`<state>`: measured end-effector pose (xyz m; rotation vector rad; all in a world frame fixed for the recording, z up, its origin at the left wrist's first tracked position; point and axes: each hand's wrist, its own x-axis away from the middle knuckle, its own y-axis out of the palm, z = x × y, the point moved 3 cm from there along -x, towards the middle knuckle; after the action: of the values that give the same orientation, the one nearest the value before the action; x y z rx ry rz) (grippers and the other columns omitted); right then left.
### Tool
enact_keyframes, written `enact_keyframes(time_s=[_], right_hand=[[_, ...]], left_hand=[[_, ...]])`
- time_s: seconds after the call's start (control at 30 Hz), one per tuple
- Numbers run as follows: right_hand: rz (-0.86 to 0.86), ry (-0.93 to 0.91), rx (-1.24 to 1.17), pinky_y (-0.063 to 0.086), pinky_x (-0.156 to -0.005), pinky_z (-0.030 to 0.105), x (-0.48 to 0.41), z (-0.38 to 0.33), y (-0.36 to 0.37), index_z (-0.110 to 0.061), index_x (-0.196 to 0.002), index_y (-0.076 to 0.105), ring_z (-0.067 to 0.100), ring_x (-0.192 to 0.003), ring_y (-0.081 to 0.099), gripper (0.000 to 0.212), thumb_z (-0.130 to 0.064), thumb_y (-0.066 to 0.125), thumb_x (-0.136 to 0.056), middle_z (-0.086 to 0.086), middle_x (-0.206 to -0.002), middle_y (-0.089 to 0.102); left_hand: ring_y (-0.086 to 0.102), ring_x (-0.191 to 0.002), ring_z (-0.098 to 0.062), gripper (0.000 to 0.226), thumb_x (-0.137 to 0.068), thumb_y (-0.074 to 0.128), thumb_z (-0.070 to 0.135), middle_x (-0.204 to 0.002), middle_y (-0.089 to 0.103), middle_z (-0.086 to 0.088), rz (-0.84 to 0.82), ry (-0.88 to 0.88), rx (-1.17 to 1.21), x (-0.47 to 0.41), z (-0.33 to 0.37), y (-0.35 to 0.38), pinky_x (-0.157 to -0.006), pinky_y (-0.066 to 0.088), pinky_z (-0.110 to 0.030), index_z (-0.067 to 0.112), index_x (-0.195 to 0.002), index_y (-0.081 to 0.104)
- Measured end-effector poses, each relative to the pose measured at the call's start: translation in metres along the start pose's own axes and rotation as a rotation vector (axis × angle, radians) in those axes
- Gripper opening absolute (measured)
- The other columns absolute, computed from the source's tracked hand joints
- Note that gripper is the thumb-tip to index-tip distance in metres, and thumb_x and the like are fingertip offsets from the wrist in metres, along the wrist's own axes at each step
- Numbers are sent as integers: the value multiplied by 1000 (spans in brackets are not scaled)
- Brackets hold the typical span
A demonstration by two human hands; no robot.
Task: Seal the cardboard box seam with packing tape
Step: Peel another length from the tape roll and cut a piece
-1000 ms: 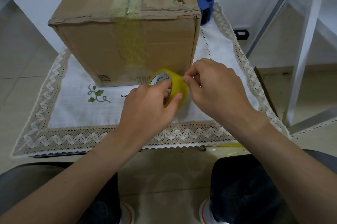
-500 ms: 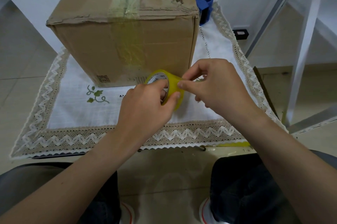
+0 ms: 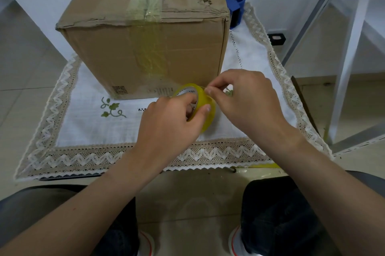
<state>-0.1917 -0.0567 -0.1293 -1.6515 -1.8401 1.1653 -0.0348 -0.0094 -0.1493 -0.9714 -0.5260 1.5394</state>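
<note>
A brown cardboard box [image 3: 116,47] stands on a small table with a white lace-edged cloth [image 3: 83,122]. Yellowish tape runs along its top seam and down the front face. Just in front of the box's lower right corner, my left hand [image 3: 166,122] grips a yellow roll of packing tape [image 3: 205,105], fingers through its core and thumb on the outer face. My right hand [image 3: 243,99] pinches at the top edge of the roll with thumb and forefinger. Whether a loose tape end is lifted cannot be made out.
A blue tape dispenser [image 3: 235,7] stands behind the box's right rear corner. White metal frame legs [image 3: 345,64] rise to the right of the table. A small black object [image 3: 276,38] lies on the floor by the wall. My knees sit below the table's front edge.
The roll and both hands have shifted slightly right and away from me, toward the box's corner. My right fingertips have moved onto the roll's top edge.
</note>
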Motion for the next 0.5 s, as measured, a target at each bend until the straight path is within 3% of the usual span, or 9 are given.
enact_keyframes(time_s=[0.17,0.27,0.4,0.5], right_hand=[[75,-105,42,41,-68,31,4,-6,1,-28,-91,72,6,-68,50,9,-31,68,-98,-11,-98,68],[129,-150,26,36,-65,30,6,-7,-1,-27,-92,69,4,-61,45,8,-30,66,-99,-12,-96,66],[216,-243,-50,46,-64,30,6,-9,-2,-22,-92,69,6,-71,50,6,-24,69,-97,-12,-93,65],[245,-286,-130,50,-65,30,6,-10,-5,-18,-91,71,7,-77,57,7,-20,70,-97,-8,-92,66]], left_hand=[[43,-50,-26,42,-91,55,48,-46,38,-1,-10,-38,87,-1,2,-4,-50,32,-30,13,-69,56],[33,-48,-19,45,-93,58,46,-51,37,-7,-2,-87,183,-3,1,-5,-50,28,-31,6,-72,57],[28,-52,-13,48,-96,62,43,-53,29,2,-24,-184,299,-6,-5,-5,-54,27,-32,1,-74,57],[26,-50,-12,51,-98,63,41,-52,27,6,-41,-223,358,-7,-6,-6,-54,24,-32,7,-63,48]])
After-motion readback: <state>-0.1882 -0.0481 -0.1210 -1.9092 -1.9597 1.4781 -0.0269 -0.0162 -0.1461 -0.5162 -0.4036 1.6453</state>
